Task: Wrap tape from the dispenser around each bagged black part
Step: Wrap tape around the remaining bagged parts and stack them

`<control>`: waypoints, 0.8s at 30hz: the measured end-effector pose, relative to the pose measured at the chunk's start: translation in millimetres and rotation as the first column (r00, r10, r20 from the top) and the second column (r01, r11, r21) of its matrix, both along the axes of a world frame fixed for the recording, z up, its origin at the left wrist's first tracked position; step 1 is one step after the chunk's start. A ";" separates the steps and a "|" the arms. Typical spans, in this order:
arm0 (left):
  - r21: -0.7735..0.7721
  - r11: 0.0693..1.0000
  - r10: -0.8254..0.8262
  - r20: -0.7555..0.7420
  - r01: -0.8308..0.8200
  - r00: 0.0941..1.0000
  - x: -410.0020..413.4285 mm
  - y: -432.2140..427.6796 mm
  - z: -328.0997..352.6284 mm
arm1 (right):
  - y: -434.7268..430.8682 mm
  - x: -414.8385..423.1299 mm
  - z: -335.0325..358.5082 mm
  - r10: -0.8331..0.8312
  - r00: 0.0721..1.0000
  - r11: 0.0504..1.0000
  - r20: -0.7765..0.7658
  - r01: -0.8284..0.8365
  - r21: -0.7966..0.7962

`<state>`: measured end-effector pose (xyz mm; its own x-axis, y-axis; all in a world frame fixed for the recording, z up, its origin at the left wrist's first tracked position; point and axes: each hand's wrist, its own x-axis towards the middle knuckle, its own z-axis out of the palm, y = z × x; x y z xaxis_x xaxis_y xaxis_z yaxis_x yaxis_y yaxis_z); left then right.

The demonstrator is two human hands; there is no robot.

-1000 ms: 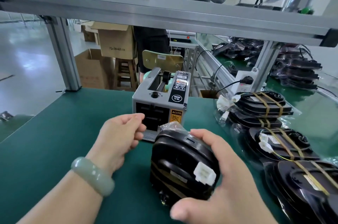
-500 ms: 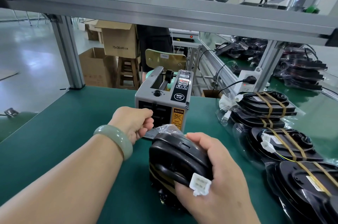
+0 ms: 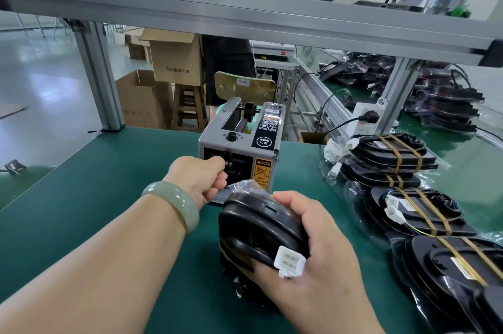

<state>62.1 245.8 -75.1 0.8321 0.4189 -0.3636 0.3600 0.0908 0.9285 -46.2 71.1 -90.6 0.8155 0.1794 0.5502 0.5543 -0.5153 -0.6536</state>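
- Part (image 3: 255, 227): up on edge, seemingly resting on the bench (image 3: 81, 197), just in front of the dispenser (image 3: 245, 148). The right hand (image 3: 318, 249) grips it. Slack clear bag bunches at its top.
- Handling, my guess: hard moulded shell, stiff, some weight to it. The glossy film probably slides under the fingers.
- Best held across the thick rim, as now. Not by the bag's slack, nor by the white connector (image 3: 289, 263) on its lead.
- A tan band shows low on the near face. Any new tape has to go on over the film without letting it creep.
- Right hand: curled round the part's right side, one digit over the top edge, another under the connector. Firm clamp, wrist turned inward.
- Left hand (image 3: 198, 178): arm stretched forward, knuckles up, fingers curled tight at the dispenser's outlet. Thumb meets forefinger like a pinch, but I cannot tell whether tape sits between them.
- Taped parts (image 3: 394, 154) lie stacked to the right, apart from the work.
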 end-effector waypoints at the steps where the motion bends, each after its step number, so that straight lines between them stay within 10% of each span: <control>1: -0.039 0.999 -0.035 0.008 0.035 0.999 -6.0 1.7 4.0 | -0.7 -0.2 0.6 0.012 1.000 1.000 -0.012 -0.012 0.004; 10: 0.061 0.924 -0.381 0.249 0.378 0.890 -108.9 5.7 54.3 | -10.1 -9.0 15.8 0.186 0.971 0.980 -0.149 -0.172 0.101; 17: 0.406 0.850 -0.467 0.287 0.335 0.836 -121.6 -13.7 55.2 | -2.8 -6.9 9.3 0.184 0.973 0.973 -0.136 -0.161 0.165; 24: 0.376 0.862 -0.447 0.248 0.340 0.860 -120.4 -18.6 55.1 | 4.4 -11.0 11.0 0.170 0.982 0.973 -0.084 -0.154 0.170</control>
<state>-58.3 227.2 -19.9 0.9963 0.0764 0.0392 -0.0142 -0.3040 0.9526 -57.2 75.5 -79.6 0.8341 0.2287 0.5020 0.5511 -0.3071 -0.7759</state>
